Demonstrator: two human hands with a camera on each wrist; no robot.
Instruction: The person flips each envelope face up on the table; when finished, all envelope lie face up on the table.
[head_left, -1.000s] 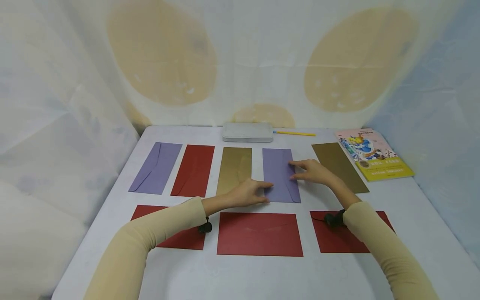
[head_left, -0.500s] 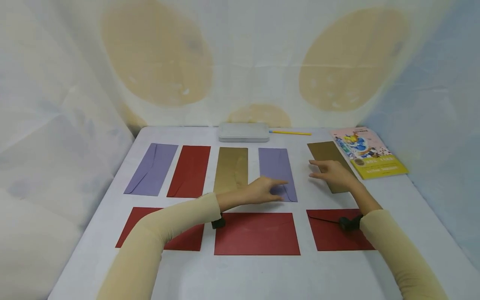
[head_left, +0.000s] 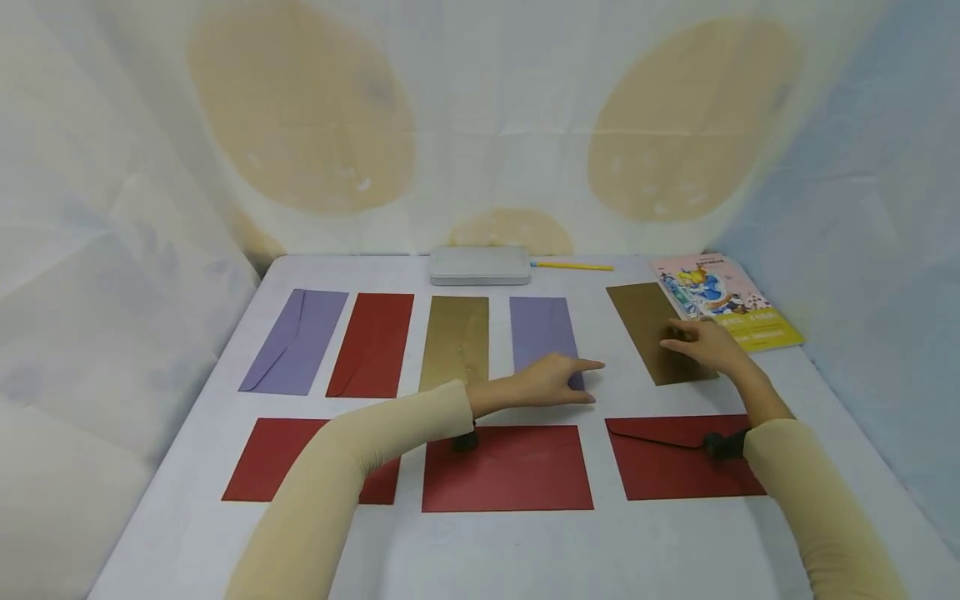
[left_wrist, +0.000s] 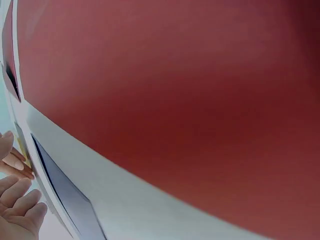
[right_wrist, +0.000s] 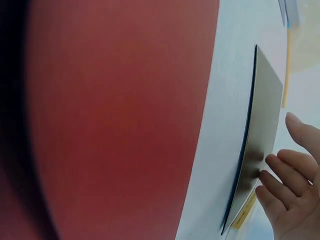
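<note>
- My right hand (head_left: 708, 346) lies flat with straight fingers on the brown envelope (head_left: 651, 329), right of centre in the frame, perhaps to slide it straight.
- My left hand (head_left: 551, 382) is relaxed and holds nothing, near the lower end of the purple envelope (head_left: 538, 329).
- Red envelopes (head_left: 507, 467) lie in the lower row on the counter (head_left: 525, 550).
- A book (head_left: 731, 304) touches the brown envelope's upper right.

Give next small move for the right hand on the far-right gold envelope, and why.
Probably swing the gold envelope square to the row. It lies skewed beside the straight purple envelope, and the right hand rests flat on its edge, while the left hand reaches toward it.
</note>
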